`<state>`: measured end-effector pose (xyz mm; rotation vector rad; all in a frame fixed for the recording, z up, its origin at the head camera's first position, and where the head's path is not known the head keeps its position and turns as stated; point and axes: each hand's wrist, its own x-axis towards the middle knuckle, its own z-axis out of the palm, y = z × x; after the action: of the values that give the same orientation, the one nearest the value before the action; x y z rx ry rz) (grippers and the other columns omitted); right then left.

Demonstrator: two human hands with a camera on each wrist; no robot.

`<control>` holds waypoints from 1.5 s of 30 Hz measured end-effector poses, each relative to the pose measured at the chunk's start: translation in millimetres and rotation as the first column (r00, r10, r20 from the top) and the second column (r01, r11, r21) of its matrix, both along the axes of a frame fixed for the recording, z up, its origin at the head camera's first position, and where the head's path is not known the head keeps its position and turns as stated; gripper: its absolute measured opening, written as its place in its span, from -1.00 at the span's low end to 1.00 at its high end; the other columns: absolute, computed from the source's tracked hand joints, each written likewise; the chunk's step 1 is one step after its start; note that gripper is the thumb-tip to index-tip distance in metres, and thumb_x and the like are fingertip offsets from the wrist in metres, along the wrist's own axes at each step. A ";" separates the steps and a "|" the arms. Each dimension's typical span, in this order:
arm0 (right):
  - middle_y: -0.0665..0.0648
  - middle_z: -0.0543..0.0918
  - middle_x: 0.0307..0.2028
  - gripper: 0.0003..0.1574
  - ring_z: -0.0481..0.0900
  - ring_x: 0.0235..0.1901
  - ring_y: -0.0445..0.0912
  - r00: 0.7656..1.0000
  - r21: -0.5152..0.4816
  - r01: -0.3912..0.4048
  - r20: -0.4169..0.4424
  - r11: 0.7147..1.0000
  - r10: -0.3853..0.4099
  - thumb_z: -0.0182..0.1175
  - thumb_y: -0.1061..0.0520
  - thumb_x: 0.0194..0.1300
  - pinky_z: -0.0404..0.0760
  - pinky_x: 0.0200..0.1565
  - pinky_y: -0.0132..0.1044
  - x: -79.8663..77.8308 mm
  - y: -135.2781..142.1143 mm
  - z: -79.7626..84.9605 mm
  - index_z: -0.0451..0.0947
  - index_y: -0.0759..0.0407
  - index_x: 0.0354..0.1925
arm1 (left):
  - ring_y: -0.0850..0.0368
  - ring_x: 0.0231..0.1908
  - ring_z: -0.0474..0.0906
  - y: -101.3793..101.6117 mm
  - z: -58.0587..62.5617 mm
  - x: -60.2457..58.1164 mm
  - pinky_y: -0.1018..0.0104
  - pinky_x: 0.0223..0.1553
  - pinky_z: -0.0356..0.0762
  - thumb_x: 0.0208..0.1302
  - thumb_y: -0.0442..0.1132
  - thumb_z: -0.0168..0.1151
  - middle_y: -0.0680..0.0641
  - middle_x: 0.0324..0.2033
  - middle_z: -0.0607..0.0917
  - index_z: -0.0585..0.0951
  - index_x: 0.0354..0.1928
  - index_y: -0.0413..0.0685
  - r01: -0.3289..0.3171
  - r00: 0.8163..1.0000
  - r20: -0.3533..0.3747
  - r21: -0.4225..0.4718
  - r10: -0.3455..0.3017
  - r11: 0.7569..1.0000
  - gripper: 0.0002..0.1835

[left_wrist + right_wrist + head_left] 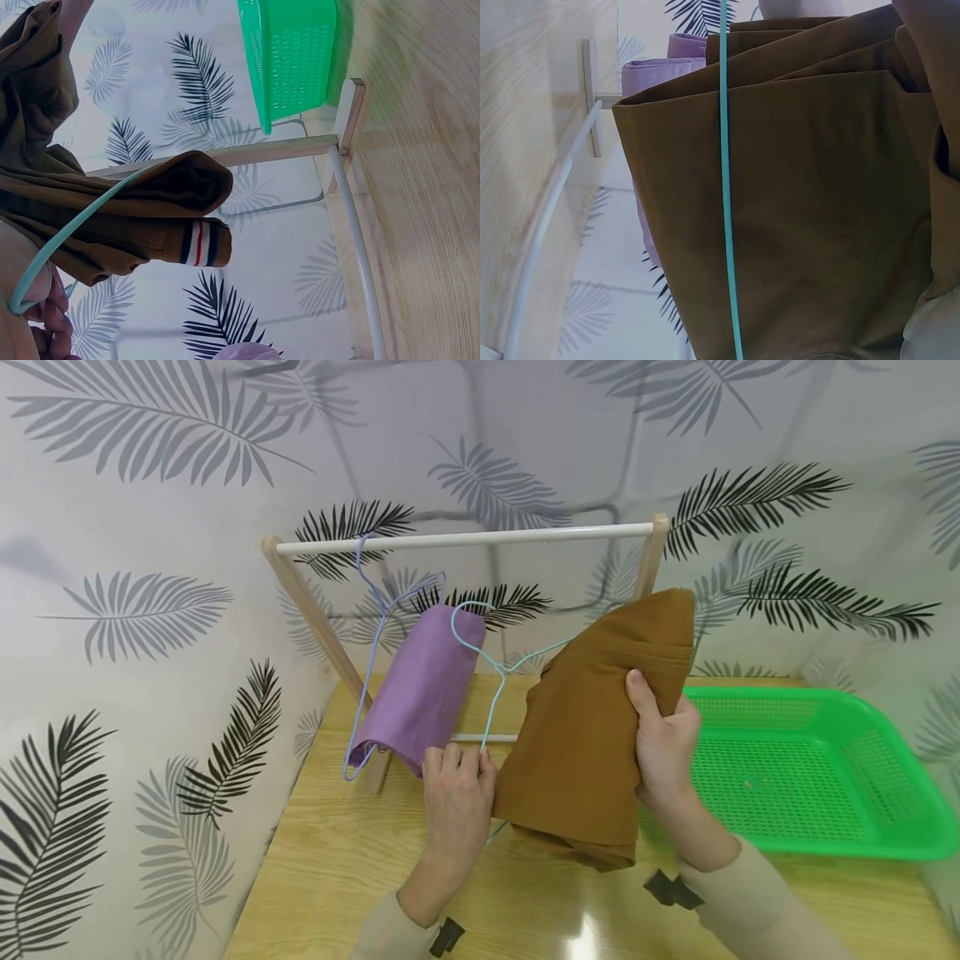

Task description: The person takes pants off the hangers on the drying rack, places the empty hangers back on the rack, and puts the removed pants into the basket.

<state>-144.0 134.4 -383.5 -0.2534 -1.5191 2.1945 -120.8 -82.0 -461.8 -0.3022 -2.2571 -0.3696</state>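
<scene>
A mint-green wire hanger (501,670) is pinched by my left hand (459,793) on its left side, below the hook. Folded brown trousers (588,752) lie across the hanger, and my right hand (667,747) grips their right side with the thumb on the front. In the right wrist view the hanger's straight bar (726,187) crosses the outside of the brown cloth (825,187). A striped tab (199,244) shows on the trousers in the left wrist view. The right fingers are hidden behind the cloth.
A rack with a white rail (465,537) and wooden legs stands behind the hands. From its left end hangs a lilac hanger (384,607) carrying a folded purple garment (427,685). A green basket (825,839) sits at the right on the wooden table (300,877).
</scene>
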 end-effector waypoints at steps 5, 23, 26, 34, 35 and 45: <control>-0.03 0.75 -0.52 -0.76 0.69 -0.57 -0.18 1.000 -0.023 0.010 -0.009 1.000 -0.010 0.37 0.06 0.42 0.67 -0.45 -0.35 4.9 3.1 6.3 0.68 0.12 -0.39 | 0.08 -0.45 0.29 -0.7 -0.2 -1.2 0.32 -0.33 0.28 0.18 -0.38 0.49 -0.03 -0.61 0.50 0.58 -0.59 -0.16 -0.003 1.000 -0.013 -0.004 0.003 1.000 -0.73; 0.02 0.75 -0.46 -0.77 0.71 -0.53 -0.17 0.998 -0.111 0.033 -0.048 0.993 -0.039 0.38 0.07 0.41 0.69 -0.42 -0.38 20.7 12.7 27.5 0.67 0.23 -0.27 | 0.07 -0.45 0.31 -3.2 3.9 -2.2 0.32 -0.34 0.30 0.15 -0.37 0.49 -0.04 -0.60 0.50 0.57 -0.61 -0.15 -0.024 0.999 -0.041 -0.041 0.022 0.999 -0.71; 0.03 0.75 -0.45 -0.77 0.71 -0.52 -0.17 0.997 -0.124 0.034 -0.060 0.992 -0.042 0.38 0.08 0.40 0.69 -0.42 -0.38 22.7 13.0 30.9 0.66 0.24 -0.26 | 0.07 -0.45 0.31 -3.7 3.0 -1.9 0.32 -0.35 0.30 0.15 -0.38 0.49 -0.04 -0.60 0.49 0.56 -0.61 -0.15 -0.025 0.999 -0.039 -0.030 0.024 0.999 -0.71; 0.02 0.74 -0.46 -0.77 0.69 -0.52 -0.18 0.999 -0.147 0.030 -0.035 0.989 -0.035 0.39 0.07 0.39 0.67 -0.42 -0.40 28.9 19.0 43.6 0.66 0.23 -0.25 | 0.07 -0.46 0.31 -6.1 -2.9 -2.5 0.31 -0.35 0.30 0.12 -0.41 0.49 -0.04 -0.62 0.51 0.55 -0.62 -0.15 -0.012 0.999 -0.045 -0.019 0.012 1.000 -0.71; 0.02 0.75 -0.45 -0.77 0.70 -0.52 -0.18 1.000 -0.152 0.023 -0.016 0.988 -0.025 0.40 0.06 0.39 0.67 -0.41 -0.40 29.9 20.9 45.3 0.66 0.23 -0.24 | 0.07 -0.46 0.31 -6.6 -3.5 -2.4 0.32 -0.35 0.29 0.12 -0.41 0.50 -0.04 -0.62 0.51 0.56 -0.62 -0.15 -0.011 0.999 -0.041 -0.028 0.009 1.000 -0.71; -0.05 0.75 -0.50 -0.77 0.70 -0.56 -0.19 0.989 -0.080 -0.020 0.147 0.997 0.031 0.40 0.00 0.39 0.67 -0.45 -0.38 42.6 45.7 45.8 0.67 0.12 -0.33 | 0.04 -0.45 0.32 -7.6 -5.5 -4.3 0.27 -0.35 0.29 0.14 -0.38 0.48 -0.06 -0.60 0.52 0.58 -0.59 -0.16 -0.016 0.999 -0.042 -0.003 0.016 1.000 -0.74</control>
<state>-101.4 180.1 -337.7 -0.4332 -1.5218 2.3032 -125.0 -89.5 -467.3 -0.2914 -2.2179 -0.3476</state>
